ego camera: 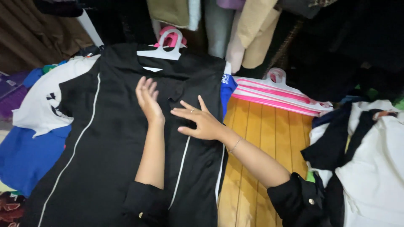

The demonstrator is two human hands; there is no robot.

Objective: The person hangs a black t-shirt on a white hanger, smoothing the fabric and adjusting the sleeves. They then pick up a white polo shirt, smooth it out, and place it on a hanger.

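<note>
Under both hands lies a black fabric garment with thin white piping (pixel 109 138), spread flat on a white plastic hanger (pixel 162 50) just beyond the fingertips. It looks like the smoothing step. Right hand (pixel 202 122) presses it open-palmed; left hand (pixel 148 101) hovers open, gripping nothing. Next likely calls for flattening the front evenly.

Warm wooden plank floor (pixel 269 138)
</note>
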